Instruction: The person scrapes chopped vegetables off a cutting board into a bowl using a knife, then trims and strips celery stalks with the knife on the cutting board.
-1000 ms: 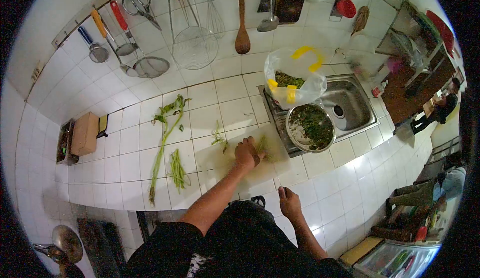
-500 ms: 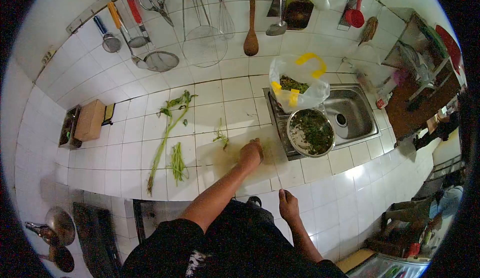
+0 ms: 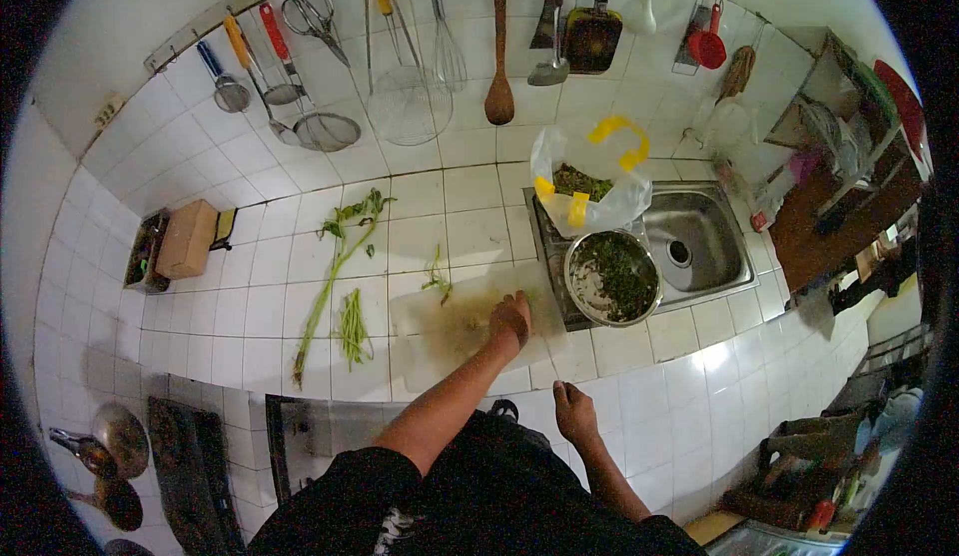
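Observation:
My left hand (image 3: 510,320) rests on the right part of a pale, stained cutting board (image 3: 415,356), its fingers curled together; whatever they may hold is hidden. Off the counter's front edge, my right hand (image 3: 575,412) is closed around the handle of a knife, whose thin blade points up toward the counter and is hard to see. A small green sprig (image 3: 437,274) lies at the board's upper edge. Left of the board are a bunch of cut stems (image 3: 353,331) and a long leafy stalk (image 3: 337,286). Chopped greens fill part of a steel bowl (image 3: 613,278).
A plastic bag (image 3: 629,201) with yellow handles and greens inside stands behind the bowl, beside a steel sink (image 3: 699,246). A cardboard box (image 3: 187,239) is at the far left. Utensils, including a wooden spoon (image 3: 499,106), hang on the tiled wall.
My left hand has shifted slightly right and down on the board. The knife blade shows less than before. The whole view has moved a little.

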